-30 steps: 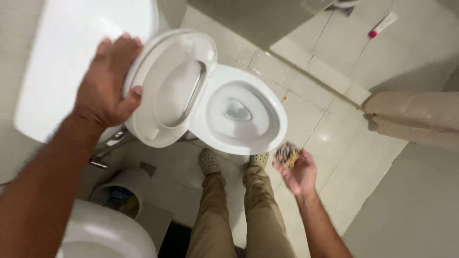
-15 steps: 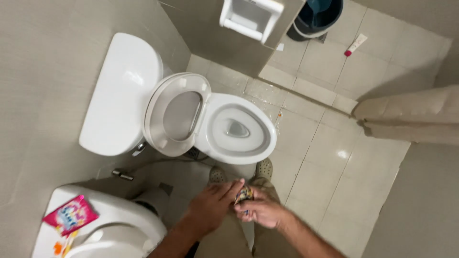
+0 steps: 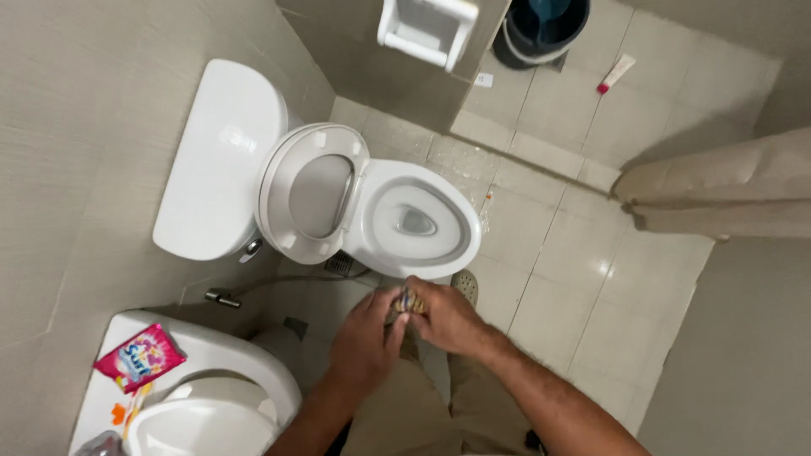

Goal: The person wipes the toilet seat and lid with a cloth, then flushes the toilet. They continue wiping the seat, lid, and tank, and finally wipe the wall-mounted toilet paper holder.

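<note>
A small multicoloured packet point(image 3: 408, 301) sits at lower centre of the frame, pinched between both hands. The left hand point(image 3: 365, 339) closes its fingertips on the packet's left side; the right hand point(image 3: 448, 318) grips it from the right, knuckles up. Both forearms rise from the bottom edge. Just above, the white toilet point(image 3: 414, 221) stands with its seat point(image 3: 312, 192) raised.

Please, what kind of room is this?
Most likely a small home bathroom: a white toilet with its seat raised, a white washbasin in the corner, and a tiled floor.
</note>
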